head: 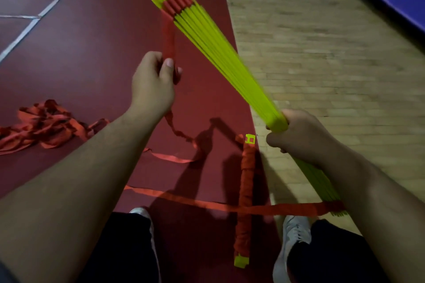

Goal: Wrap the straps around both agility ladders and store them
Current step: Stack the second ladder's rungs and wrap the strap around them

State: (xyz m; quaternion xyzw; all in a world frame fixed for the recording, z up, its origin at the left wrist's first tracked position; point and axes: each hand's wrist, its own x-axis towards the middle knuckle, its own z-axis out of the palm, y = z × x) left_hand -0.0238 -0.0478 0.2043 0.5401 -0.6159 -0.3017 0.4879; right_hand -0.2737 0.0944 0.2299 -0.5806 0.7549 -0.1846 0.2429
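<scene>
Head view: nearest me, my grey right shoe (292, 236) stands beside the wrapped ladder (245, 193), which lies on the floor along the edge of the maroon mat (92, 64), bound in red with yellow ends showing. A floor strap (195, 202) crosses it and reaches the low end of the second ladder (218, 53). The fingers of my right hand (296, 135) are clenched round that yellow bundle, tilting it up and away. The fingers of my left hand (153, 82) grasp the upper strap (168, 37), taut to the bundle's far end. A loose strap heap (43, 124) lies on the mat, far left
</scene>
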